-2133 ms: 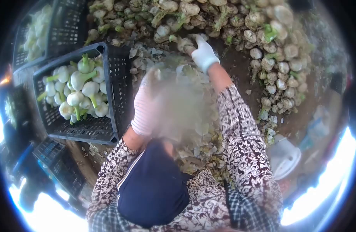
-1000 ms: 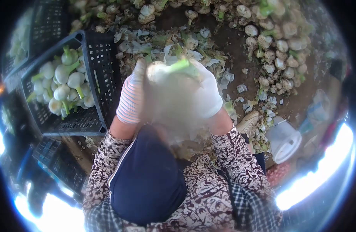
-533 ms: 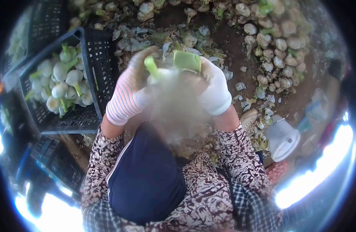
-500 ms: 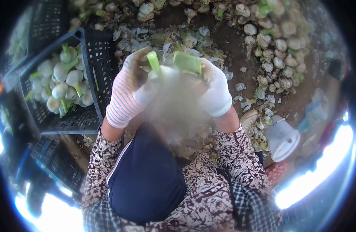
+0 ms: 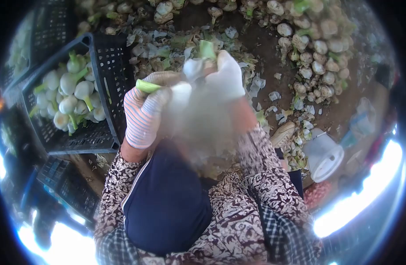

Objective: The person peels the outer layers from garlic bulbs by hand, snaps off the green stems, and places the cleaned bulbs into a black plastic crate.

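My left hand (image 5: pixel 143 115), in a striped glove, is closed around a white garlic bulb (image 5: pixel 181 93) whose cut green stem (image 5: pixel 148 86) points to the left. Just right of the bulb, my right hand (image 5: pixel 227 78) in a white glove pinches a peeled-off layer, with a green end (image 5: pixel 207 49) sticking up and a whitish part (image 5: pixel 193 69) beside it. A hazy blur below the hands hides part of the bulb and of the right wrist.
A black crate (image 5: pixel 107 84) at the left holds cleaned bulbs (image 5: pixel 68 104). Loose peelings (image 5: pixel 161 49) cover the ground ahead. Uncleaned bulbs (image 5: pixel 318 66) are heaped at the upper right. A white bucket (image 5: pixel 324 161) lies tilted at the right, near a shoe (image 5: pixel 283 134).
The bulb in my left hand has tipped so its stem points left instead of up. My right hand has moved left and up, and its wrist has turned.
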Tool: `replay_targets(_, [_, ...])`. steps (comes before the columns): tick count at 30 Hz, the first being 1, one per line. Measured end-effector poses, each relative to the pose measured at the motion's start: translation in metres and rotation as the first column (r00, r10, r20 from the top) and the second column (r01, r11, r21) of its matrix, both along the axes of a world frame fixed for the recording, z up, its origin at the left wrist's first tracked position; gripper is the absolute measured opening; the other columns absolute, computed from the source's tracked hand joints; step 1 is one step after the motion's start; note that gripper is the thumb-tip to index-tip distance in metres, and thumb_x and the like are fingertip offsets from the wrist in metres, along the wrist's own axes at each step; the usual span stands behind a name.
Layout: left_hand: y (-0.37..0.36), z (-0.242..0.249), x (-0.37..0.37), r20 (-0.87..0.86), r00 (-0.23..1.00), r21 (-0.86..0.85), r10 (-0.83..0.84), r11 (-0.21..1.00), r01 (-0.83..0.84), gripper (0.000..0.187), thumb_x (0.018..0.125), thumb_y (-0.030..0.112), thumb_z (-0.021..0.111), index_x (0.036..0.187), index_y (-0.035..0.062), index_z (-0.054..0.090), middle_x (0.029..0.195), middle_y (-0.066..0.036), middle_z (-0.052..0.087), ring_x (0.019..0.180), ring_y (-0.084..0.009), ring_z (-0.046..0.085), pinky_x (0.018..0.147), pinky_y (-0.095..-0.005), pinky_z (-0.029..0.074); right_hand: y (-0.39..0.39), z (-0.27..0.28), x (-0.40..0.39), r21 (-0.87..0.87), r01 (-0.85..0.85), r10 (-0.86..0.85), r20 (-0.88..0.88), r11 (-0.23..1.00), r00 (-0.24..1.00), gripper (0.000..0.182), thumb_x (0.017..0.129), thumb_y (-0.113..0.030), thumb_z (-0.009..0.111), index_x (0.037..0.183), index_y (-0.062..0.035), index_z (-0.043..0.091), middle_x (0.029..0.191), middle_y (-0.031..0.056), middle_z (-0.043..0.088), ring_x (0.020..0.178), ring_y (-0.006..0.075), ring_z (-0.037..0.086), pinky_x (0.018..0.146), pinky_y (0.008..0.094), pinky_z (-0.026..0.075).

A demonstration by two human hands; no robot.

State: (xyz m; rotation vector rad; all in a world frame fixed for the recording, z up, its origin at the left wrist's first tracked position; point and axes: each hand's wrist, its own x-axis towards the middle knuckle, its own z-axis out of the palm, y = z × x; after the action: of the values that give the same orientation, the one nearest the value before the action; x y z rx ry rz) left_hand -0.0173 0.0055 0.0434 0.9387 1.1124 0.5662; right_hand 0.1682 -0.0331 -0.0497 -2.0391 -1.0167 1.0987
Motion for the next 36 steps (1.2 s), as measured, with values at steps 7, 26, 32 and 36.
replay_targets(7, [0.007,-0.013,-0.004,0.010,0.993,0.028,-0.117,0.993,0.117,0.058,0.085,0.021,0.068,0.134,-0.0061,0.052,0.122,-0.015,0.065,0.110,-0.0206,0.063,0.097,-0.0325,0.049,-0.031,0.026,0.019,0.242,-0.242,0.269,-0.086,0.940,0.959,0.064,0.079,-0.002,0.069,0.139,-0.0022,0.047,0.133,0.0214,0.054,0.119,0.0383,0.058,0.100,0.0368,0.050])
replay_targets(26, [-0.006,-0.006,0.001,-0.382,0.901,0.344,-0.205,0.873,0.345,0.048,0.089,0.007,0.064,0.135,-0.0020,0.056,0.117,-0.016,0.064,0.105,-0.0222,0.064,0.091,-0.0305,0.049,-0.013,0.041,-0.004,0.262,-0.252,0.150,0.353,0.932,0.923,0.033,0.077,-0.011,0.067,0.108,-0.0015,0.064,0.083,0.0123,0.068,0.071,0.0303,0.066,0.067,0.0390,0.054])
replay_targets(32, [-0.013,-0.014,0.004,-0.177,0.984,0.175,-0.025,0.983,0.056,0.046,0.087,0.010,0.068,0.131,-0.0017,0.059,0.112,-0.015,0.067,0.100,-0.0208,0.065,0.087,-0.0306,0.051,-0.029,0.061,0.000,0.416,-0.030,0.081,-0.106,0.909,0.991,0.036,0.080,-0.005,0.069,0.115,-0.0021,0.064,0.100,0.0151,0.067,0.080,0.0315,0.066,0.073,0.0385,0.054])
replay_targets(36, [-0.004,-0.006,0.002,-0.428,0.879,0.365,-0.212,0.849,0.382,0.040,0.087,0.005,0.067,0.127,-0.0003,0.063,0.118,-0.012,0.066,0.105,-0.0178,0.063,0.090,-0.0291,0.050,-0.029,0.061,-0.006,0.507,-0.261,0.200,0.173,0.821,0.965,0.023,0.081,-0.004,0.069,0.103,-0.0024,0.064,0.094,0.0161,0.065,0.085,0.0336,0.066,0.074,0.0395,0.054])
